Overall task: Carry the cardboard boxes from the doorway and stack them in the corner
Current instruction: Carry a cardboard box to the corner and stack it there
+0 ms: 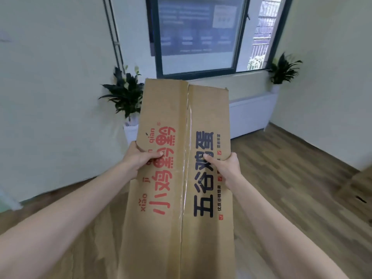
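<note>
Cardboard box point(181, 178) held up w/ left hand point(138, 158) & right hand point(225, 168) gripping its sides, thumbs on top.

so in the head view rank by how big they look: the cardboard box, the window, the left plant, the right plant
1. cardboard box, though nearness to the camera inflates it
2. window
3. left plant
4. right plant, which stands farther off

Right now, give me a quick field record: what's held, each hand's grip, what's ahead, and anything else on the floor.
held: cardboard box, taped seam on top, red print left, black print right
left hand: grips the box's left edge, thumb on top
right hand: grips the box's right edge, thumb on top
ahead: window, white cabinet below it
plants: left plant; right plant
floor: another box at the right edge, partly out of view
</note>
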